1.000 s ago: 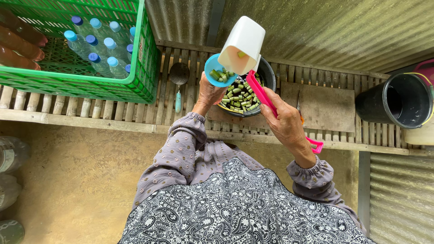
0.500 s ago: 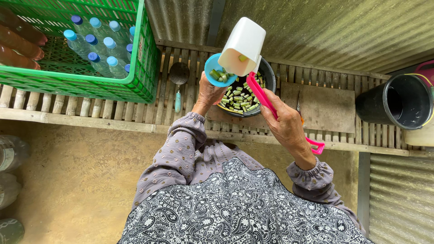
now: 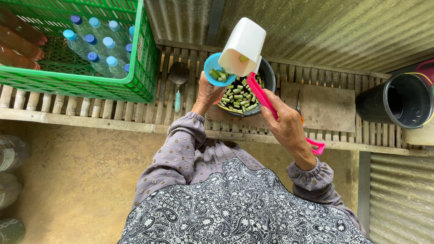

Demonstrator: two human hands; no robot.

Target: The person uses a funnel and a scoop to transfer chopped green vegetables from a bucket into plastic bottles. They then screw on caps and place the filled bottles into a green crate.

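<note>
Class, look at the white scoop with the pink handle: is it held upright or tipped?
Tipped. The white scoop has its open mouth facing down over the dark bowl of green pieces; one piece shows inside.

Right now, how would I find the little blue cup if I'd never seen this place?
Start at the big green crate full of bottles on the slatted wooden bench, then look right to the dark bowl of chopped green pieces. The little blue cup is at its left edge, held in the left hand. It is the only round blue thing there, beside a white container.
</note>
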